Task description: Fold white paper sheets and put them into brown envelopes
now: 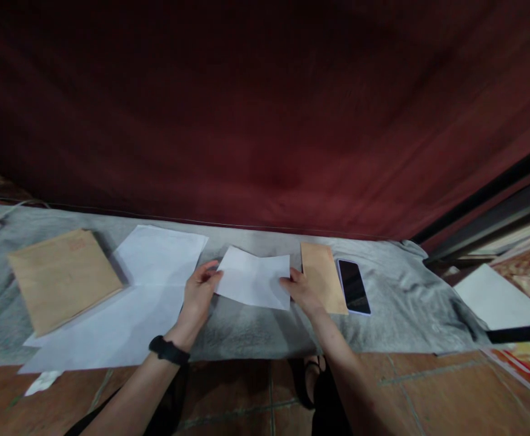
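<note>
Red print (77,243) on brown envelopes (62,281): illegible. White sheets (158,257) partly hidden beneath. Right hand (301,290) covers some of smaller envelope (323,269).

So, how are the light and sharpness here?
All in the head view: dark red curtain almost black along its top; soft shadow on the gray cloth below the held white paper; faint red print on the left brown envelope too blurred to read; no strong glare on the smartphone.

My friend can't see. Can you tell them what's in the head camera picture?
A person's left hand and right hand hold white paper by opposite ends, over a gray cloth. Brown envelopes overlap larger white sheets at left; a slimmer brown envelope and a smartphone lie at right, with dark red fabric behind.
</note>
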Demonstrator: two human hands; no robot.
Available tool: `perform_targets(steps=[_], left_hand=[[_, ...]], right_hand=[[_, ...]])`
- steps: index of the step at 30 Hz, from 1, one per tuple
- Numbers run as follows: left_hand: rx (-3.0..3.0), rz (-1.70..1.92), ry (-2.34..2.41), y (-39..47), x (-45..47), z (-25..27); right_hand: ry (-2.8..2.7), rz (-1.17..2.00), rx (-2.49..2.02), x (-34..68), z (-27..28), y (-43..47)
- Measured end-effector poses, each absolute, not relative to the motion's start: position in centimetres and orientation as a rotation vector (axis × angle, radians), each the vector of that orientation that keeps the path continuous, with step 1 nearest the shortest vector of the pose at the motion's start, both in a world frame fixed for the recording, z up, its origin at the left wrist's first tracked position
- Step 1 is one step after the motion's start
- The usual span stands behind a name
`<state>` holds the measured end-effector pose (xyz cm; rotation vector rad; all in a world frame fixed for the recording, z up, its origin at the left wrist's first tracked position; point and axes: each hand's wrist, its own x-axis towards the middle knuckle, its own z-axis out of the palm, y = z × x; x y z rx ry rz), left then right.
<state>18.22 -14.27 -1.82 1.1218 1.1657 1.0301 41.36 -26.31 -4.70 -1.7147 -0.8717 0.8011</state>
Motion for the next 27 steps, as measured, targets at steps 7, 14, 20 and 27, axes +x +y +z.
perform_targets(steps=[7, 14, 20, 27], left_hand=[[1.631, 0.875, 1.268, -13.9, 17.0, -3.6], [1.842, 0.621, 1.334, -14.3, 16.4, -3.4], [1.941, 0.336, 1.372, -14.9, 15.9, -2.3], [2.004, 0.237, 1.424, -14.8, 16.2, -1.1]], right_hand=[[-1.106, 0.232, -2.132, 40.2, -3.8, -26.7], [-1.500, -0.007, -1.947, 36.5, -4.3, -25.3], [-1.689, 0.031, -2.029, 33.3, -6.3, -24.6], [-1.715, -0.015, -2.196, 33.3, -6.4, -24.6]])
